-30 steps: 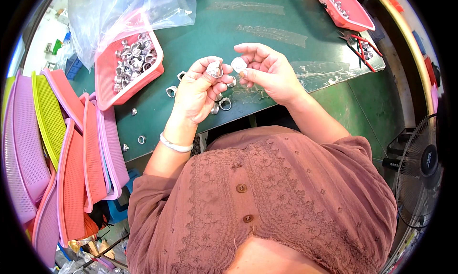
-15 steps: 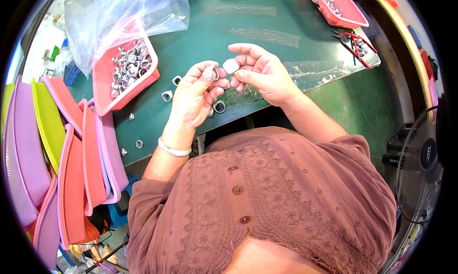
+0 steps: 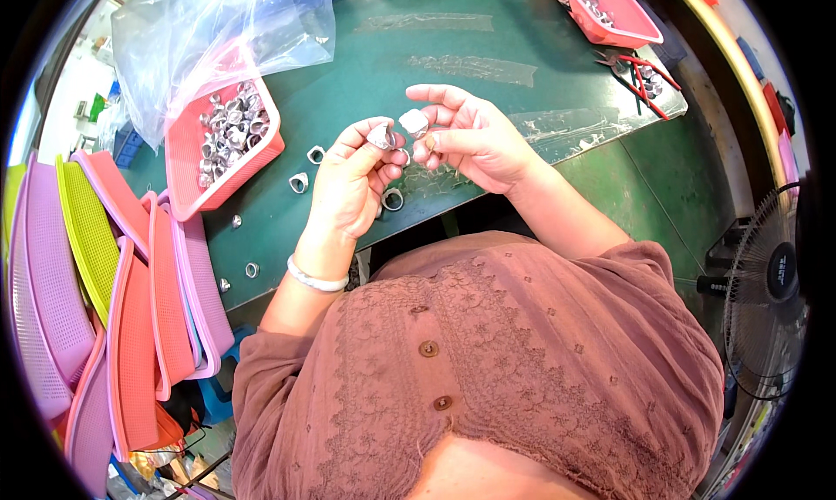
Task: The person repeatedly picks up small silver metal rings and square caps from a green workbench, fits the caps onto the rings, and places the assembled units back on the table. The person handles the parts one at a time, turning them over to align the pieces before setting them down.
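Observation:
Between the thumb and fingers of my left hand (image 3: 348, 182) is a silver ring (image 3: 380, 137) with a broad top. My right hand (image 3: 479, 143) pinches a second ring, a signet ring (image 3: 414, 123) with a pale, flat squarish face; my fingers cover its band. The two hands are close together over the green table (image 3: 383, 73), with a small gap between the rings. Loose rings lie around my left hand: one ring (image 3: 299, 183) to its left and another ring (image 3: 393, 199) just below its fingers.
A pink basket (image 3: 277, 143) of silver rings stands at the left, partly under a clear plastic bag (image 3: 218, 38). Stacked colored baskets (image 3: 135, 352) fill the left side. Red-handled pliers (image 3: 649, 86) and another pink basket (image 3: 640, 37) are far right. A fan (image 3: 781, 272) stands right.
The right hand's ring has tilted, turning its pale face. The left hand's ring has turned too. Both hands stay close together, and the whole view has shifted slightly.

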Action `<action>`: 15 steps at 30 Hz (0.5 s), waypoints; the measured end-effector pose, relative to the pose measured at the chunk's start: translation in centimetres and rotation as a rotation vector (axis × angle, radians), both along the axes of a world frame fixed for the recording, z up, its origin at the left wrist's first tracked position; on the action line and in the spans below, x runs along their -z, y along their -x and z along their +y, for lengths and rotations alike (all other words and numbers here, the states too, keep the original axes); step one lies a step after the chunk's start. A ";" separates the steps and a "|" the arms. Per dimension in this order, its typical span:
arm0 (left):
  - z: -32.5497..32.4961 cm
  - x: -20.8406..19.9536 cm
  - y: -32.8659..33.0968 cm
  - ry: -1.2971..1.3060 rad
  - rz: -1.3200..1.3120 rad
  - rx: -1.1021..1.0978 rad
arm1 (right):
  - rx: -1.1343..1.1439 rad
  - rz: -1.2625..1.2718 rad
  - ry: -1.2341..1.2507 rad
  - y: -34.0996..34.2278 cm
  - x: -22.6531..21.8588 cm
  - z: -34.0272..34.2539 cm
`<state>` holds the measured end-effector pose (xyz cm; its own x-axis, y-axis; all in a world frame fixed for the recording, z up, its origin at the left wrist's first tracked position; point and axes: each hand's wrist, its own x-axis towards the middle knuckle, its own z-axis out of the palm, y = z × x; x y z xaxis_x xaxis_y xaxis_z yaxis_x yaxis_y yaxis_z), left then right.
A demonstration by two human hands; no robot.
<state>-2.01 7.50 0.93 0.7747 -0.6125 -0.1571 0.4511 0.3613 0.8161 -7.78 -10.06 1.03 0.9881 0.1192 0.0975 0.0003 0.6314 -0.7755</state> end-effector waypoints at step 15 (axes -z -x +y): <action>-0.5 -0.6 0.5 -0.011 -0.066 0.001 | -0.163 0.000 -0.216 -0.4 0.8 -0.5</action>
